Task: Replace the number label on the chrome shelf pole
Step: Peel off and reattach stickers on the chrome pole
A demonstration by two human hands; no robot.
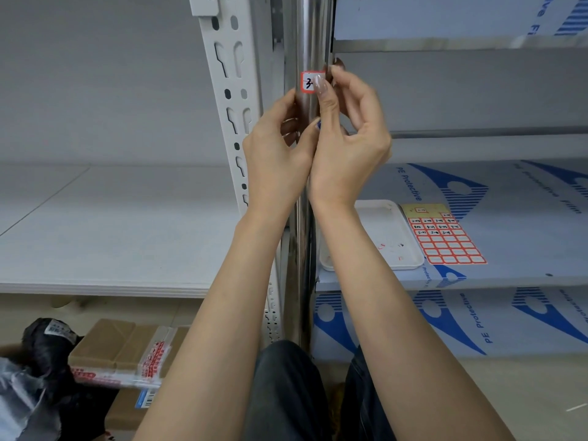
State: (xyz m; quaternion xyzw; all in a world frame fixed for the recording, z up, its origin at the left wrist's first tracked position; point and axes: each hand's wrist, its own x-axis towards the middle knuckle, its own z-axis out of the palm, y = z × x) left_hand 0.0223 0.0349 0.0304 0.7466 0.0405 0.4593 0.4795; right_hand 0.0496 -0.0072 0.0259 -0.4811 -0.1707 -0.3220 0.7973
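The left hand (276, 154) grips the pole (310, 33) with curled fingers, just below the label (308, 81). The right hand (350, 132) holds the label at its right edge: the thumb lies on its face and the fingers curl behind the pole. Whether it peels or presses cannot be told.

The label sits on the front of the pole, above both hands. It is white with a red border and a handwritten number. It is probably thin paper, very light and soft, easy to tear or wrinkle, and sticky on the back. A good place to take it is likely a free corner or edge, lifted with a nail.

To the lower right, a sheet (445, 240) of such labels lies beside a tray (378, 224) on the shelf (509, 243).
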